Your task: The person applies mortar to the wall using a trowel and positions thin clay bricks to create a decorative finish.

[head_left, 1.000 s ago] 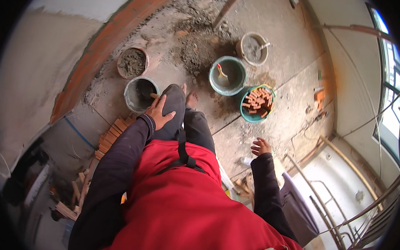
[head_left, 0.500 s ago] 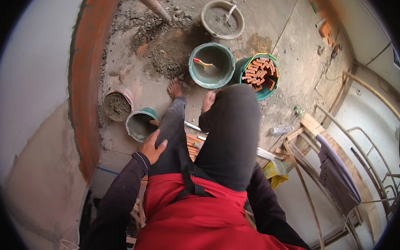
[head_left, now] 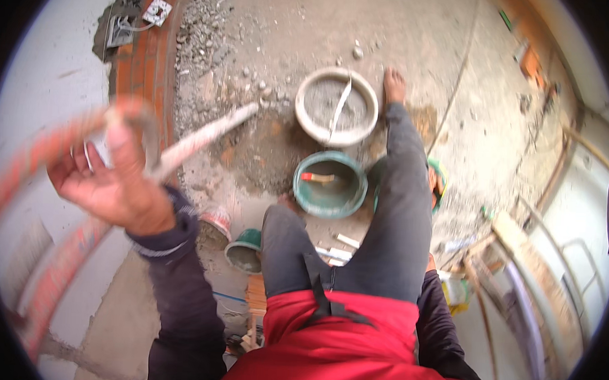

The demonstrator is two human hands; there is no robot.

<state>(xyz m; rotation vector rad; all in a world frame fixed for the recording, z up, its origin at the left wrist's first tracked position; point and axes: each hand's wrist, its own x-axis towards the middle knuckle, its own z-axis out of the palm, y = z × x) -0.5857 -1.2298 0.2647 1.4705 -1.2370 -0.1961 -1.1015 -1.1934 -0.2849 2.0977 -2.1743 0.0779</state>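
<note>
My left hand point(head_left: 114, 188) is raised at the left with its palm up, thumb and fingers apart. Beside its thumb and fingers runs a blurred, paint-smeared red and pale tube frame point(head_left: 55, 138); whether they touch is unclear. Of my right hand point(head_left: 430, 265) only a sliver shows beside my right thigh, its fingers hidden. Between my legs and beyond stands a green tub point(head_left: 357, 204) of greyish water with a red-handled brush point(head_left: 316, 177) in it. Farther off is a pale round basin point(head_left: 306, 127) holding grey mortar and a white stick point(head_left: 340, 110).
A green bucket point(head_left: 246, 248) and a pinkish bucket point(head_left: 216, 220) stand left of my legs. A bucket point(head_left: 440, 186) with brick pieces is partly behind my right leg. Rubble point(head_left: 201, 63) lines the brick wall point(head_left: 151, 54). Wooden boards and frames point(head_left: 519, 247) stand at right.
My left hand has left my thigh and risen to the tube frame at the left. My right leg has stepped forward past the tubs, and the view has shifted forward.
</note>
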